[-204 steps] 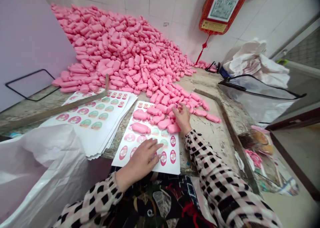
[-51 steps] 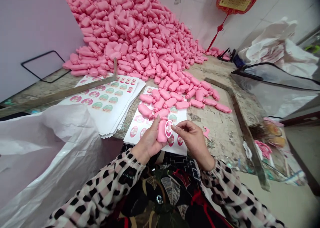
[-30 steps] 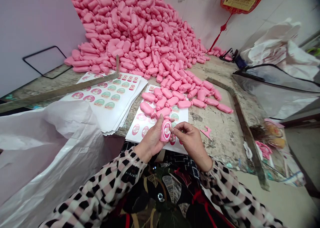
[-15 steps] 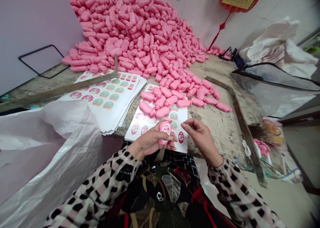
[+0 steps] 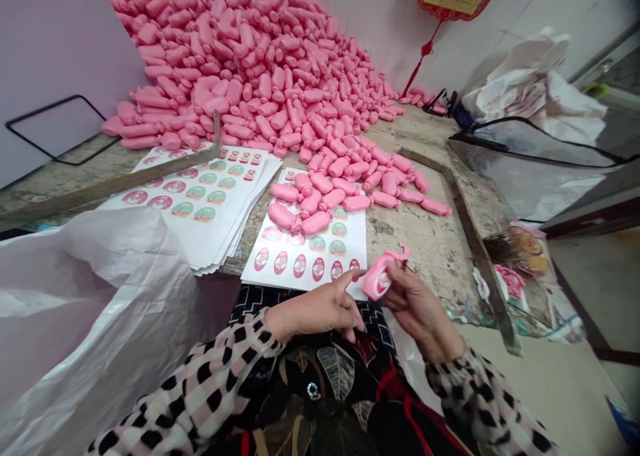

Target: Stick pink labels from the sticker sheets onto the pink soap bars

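Note:
A pink bottle (image 5: 379,277) with an oval label on its side is held in my right hand (image 5: 416,307), tilted, over the right front corner of the sticker sheet. My left hand (image 5: 323,309) is just left of it, index finger stretched towards the bottle, the other fingers loosely curled with nothing seen in them. The sticker sheet (image 5: 295,284) shows red ovals along its near edge and green stickers higher up. Several unlabelled pink bottles (image 5: 316,223) lie on its upper part.
Behind is a large heap of pink bottles (image 5: 240,63). Another stack of sticker sheets (image 5: 200,233) lies left, under a wooden strip (image 5: 100,191). A white plastic bag (image 5: 110,256) is front left. A wooden edge (image 5: 473,236) and clear bag (image 5: 510,176) are right.
The labelled bottle has passed from my left hand to my right hand and moved right. My left hand has let go and extended its index finger. The view has shifted slightly.

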